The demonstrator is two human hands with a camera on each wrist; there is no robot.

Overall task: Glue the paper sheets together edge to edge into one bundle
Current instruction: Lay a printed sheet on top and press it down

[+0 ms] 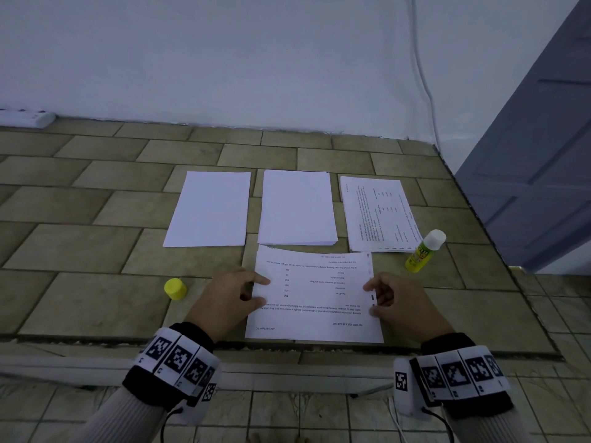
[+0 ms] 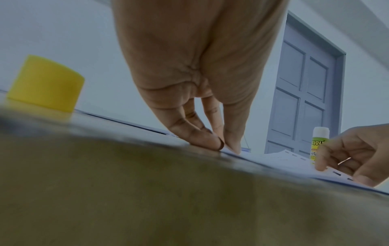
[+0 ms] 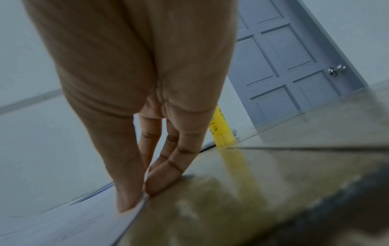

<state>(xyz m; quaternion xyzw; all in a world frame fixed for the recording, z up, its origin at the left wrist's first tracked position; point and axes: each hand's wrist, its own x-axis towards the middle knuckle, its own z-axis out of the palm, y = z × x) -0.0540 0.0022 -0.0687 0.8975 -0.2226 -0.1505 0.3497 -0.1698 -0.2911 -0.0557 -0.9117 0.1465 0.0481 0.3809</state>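
Note:
A printed sheet stack (image 1: 315, 295) lies on the tiled floor in front of me, its far edge slightly lifted. My left hand (image 1: 260, 290) pinches its left edge with thumb and fingertips, and my right hand (image 1: 371, 298) pinches its punched right edge. The left wrist view shows my left hand (image 2: 223, 146) meeting the paper (image 2: 284, 163) at floor level, with the right hand (image 2: 336, 166) opposite. In the right wrist view my right hand (image 3: 143, 194) has its thumb on the sheet (image 3: 63, 216). The uncapped glue stick (image 1: 425, 251) (image 2: 319, 143) (image 3: 221, 131) stands at the right. Its yellow cap (image 1: 175, 288) (image 2: 45, 83) sits to the left.
Behind the held sheets lie a blank stack (image 1: 208, 209), a second blank stack (image 1: 297, 207) and a printed stack (image 1: 380, 214). A power strip (image 1: 27, 118) lies by the wall. A grey door (image 1: 537, 155) stands at the right. A floor step (image 1: 287, 346) runs just below the paper.

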